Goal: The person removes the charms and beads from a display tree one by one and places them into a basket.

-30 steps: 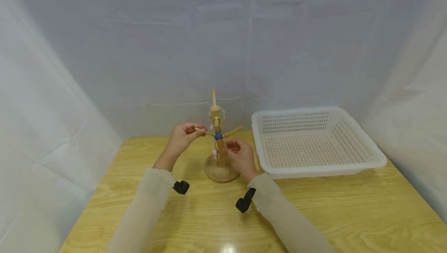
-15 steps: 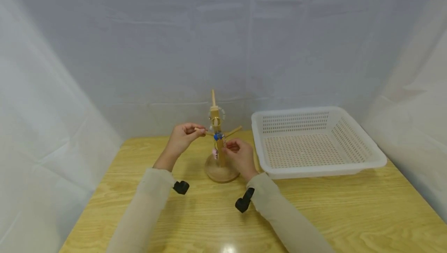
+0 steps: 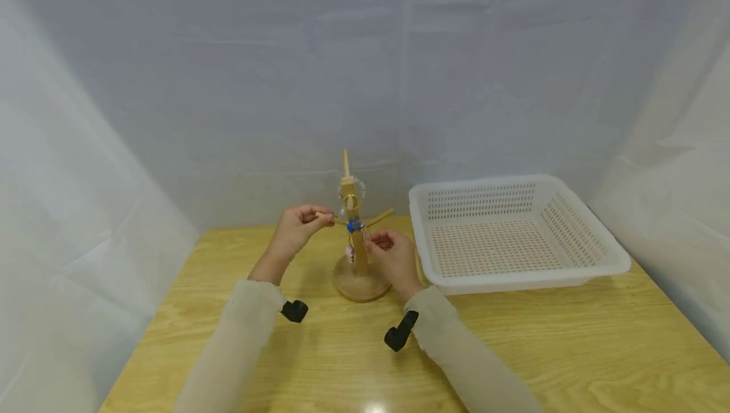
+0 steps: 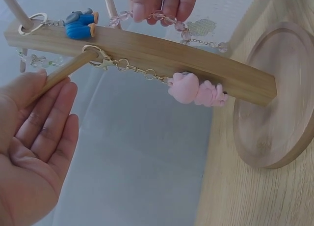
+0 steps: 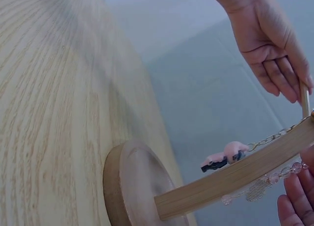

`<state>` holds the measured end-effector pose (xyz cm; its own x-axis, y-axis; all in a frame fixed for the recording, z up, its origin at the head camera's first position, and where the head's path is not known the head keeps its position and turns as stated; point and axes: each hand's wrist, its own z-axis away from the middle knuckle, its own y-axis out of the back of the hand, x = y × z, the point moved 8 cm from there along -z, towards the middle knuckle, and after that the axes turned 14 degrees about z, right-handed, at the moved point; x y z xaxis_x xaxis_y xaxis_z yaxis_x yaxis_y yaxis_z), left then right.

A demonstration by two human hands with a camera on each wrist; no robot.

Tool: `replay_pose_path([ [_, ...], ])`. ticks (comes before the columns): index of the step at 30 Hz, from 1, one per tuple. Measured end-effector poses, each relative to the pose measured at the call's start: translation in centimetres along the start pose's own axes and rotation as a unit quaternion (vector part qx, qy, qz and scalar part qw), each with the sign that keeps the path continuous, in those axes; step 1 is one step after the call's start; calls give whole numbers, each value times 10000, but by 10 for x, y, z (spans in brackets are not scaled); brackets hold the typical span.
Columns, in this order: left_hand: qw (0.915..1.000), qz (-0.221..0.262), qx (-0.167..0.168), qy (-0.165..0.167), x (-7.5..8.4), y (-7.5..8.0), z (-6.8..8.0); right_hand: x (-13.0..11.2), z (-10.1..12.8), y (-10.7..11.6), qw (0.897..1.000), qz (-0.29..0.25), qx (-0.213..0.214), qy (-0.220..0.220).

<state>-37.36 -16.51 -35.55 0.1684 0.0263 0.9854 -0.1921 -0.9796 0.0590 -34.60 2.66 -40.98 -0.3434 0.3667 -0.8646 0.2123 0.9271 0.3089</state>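
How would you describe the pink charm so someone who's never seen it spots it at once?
Beside the white basket, find the wooden stand. On the peg pinched by the left hand hangs a gold chain; the pink charm is at its end. It's an opaque pink figure, unlike the blue figure and the clear pink beads.
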Motion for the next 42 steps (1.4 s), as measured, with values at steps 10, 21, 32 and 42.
replay_pose_path([
  [10, 10000, -28, 42, -2, -3, 1, 0, -8, 3, 8, 9996, 7, 111, -263],
  [21, 9999, -31, 123, -106, -3, 2, 0, -16, -2, 21, 9986, -116, 241, -462],
  [32, 9999, 25, 165, 18, -5, 3, -1, -16, -6, 35, 9964, -472, 549, -444],
  [42, 9998, 59, 162, 134, -5, 1, -1, -23, -10, 47, 9948, -530, 824, -278],
])
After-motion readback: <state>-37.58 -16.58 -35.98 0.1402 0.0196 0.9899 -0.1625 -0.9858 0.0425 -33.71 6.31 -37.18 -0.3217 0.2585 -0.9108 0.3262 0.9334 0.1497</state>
